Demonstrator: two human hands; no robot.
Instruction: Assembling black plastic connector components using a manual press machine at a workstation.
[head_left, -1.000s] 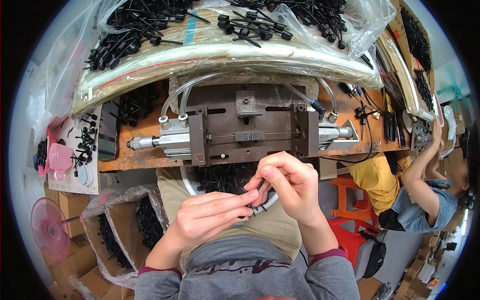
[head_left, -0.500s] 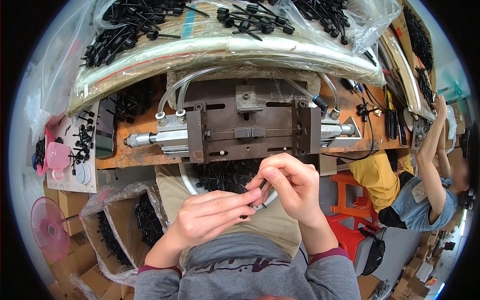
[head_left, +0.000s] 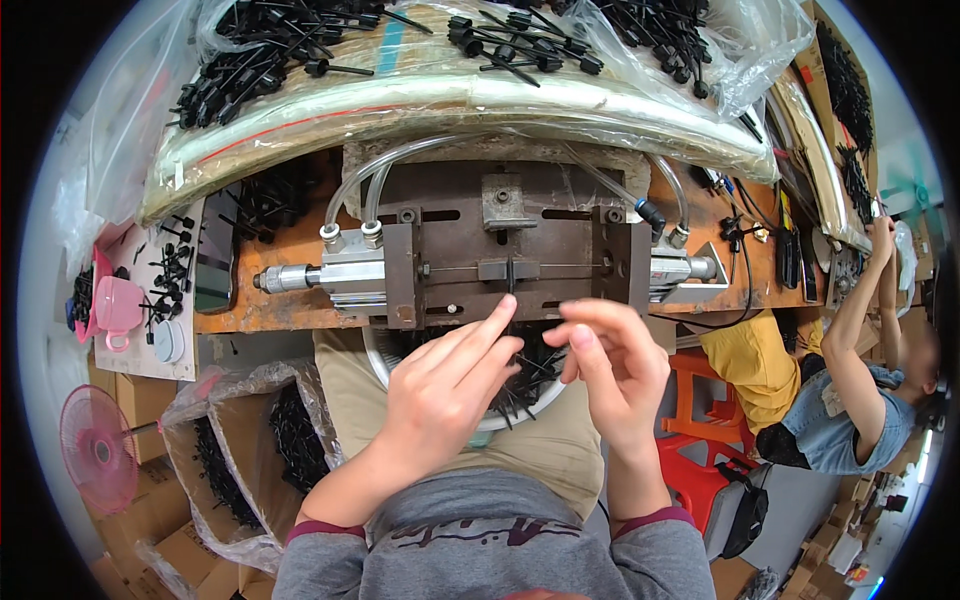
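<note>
My left hand point(head_left: 447, 385) reaches up to the metal fixture, its fingertips around the lower end of a thin black plastic stem point(head_left: 511, 280). This stem stands across the small centre block point(head_left: 492, 270) of the fixture, in line with its slot. My right hand point(head_left: 622, 368) hovers just right of it, fingers loosely bent and apart, with nothing visible in them. A brown metal clamping fixture point(head_left: 450, 200) with a silver air cylinder point(head_left: 352, 277) at the left and another cylinder point(head_left: 672, 268) at the right lies in front of me. A thin wire runs across it.
A round basin point(head_left: 548, 400) of black stems rests at my lap. More black stemmed parts point(head_left: 520, 45) lie on the plastic-wrapped stack behind the fixture. At left are a pink cup point(head_left: 118, 305), a fan point(head_left: 98, 445) and lined cartons point(head_left: 240, 440). Another person point(head_left: 855, 400) works at right.
Both hands have moved up toward the fixture and apart from each other. The black stem, held between them before, now sits at the centre block under my left fingertips.
</note>
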